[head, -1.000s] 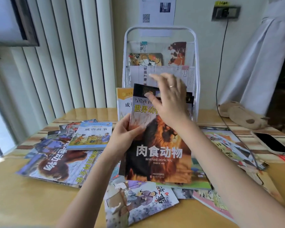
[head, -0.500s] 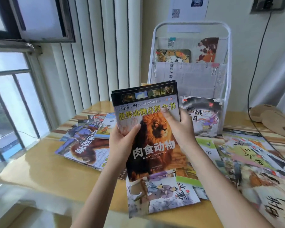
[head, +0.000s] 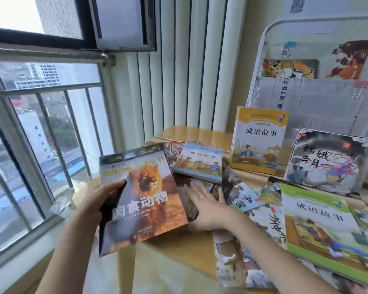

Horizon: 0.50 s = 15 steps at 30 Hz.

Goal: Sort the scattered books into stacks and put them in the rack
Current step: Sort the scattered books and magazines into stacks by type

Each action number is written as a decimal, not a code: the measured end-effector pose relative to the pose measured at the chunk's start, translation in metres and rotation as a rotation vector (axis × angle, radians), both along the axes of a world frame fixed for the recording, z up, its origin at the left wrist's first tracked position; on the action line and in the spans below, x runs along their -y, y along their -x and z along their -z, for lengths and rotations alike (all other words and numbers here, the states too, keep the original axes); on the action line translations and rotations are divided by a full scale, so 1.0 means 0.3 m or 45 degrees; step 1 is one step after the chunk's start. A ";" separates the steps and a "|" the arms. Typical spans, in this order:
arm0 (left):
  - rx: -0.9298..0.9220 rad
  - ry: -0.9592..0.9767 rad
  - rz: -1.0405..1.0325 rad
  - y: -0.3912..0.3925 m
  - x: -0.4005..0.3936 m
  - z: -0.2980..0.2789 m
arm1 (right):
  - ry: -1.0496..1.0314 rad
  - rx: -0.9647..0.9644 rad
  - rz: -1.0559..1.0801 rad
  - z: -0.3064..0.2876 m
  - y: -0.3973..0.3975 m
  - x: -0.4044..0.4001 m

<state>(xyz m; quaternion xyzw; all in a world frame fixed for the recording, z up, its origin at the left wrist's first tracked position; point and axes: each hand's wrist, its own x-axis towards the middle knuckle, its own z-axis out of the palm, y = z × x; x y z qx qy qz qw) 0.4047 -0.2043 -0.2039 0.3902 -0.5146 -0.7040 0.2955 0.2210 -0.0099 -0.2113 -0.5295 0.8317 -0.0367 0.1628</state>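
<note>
My left hand (head: 103,201) grips the left edge of a lion-cover animal book (head: 145,200), which it holds tilted above the table. My right hand (head: 208,205) lies flat with its fingers spread on the dark books (head: 226,179) just to the right of it. A blue-cover story book (head: 199,164) rests on that pile behind my hand. The white wire rack (head: 263,39) stands at the back right with books in its upper pocket. A yellow book (head: 258,141) and an ink-painting book (head: 325,158) lean upright at its foot.
A green-cover book (head: 321,225) and several thin picture books (head: 270,221) lie scattered over the right of the wooden table (head: 174,251). A barred window (head: 40,128) fills the left, with vertical white blinds (head: 179,71) behind the table.
My right hand has let go of the lion book and dropped onto the pile beside it. The left hand alone now holds the book. My view has swung left toward the window.
</note>
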 end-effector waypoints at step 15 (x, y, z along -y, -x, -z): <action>0.162 0.128 0.077 0.068 -0.019 0.036 | 0.307 -0.738 -0.148 -0.021 0.089 -0.114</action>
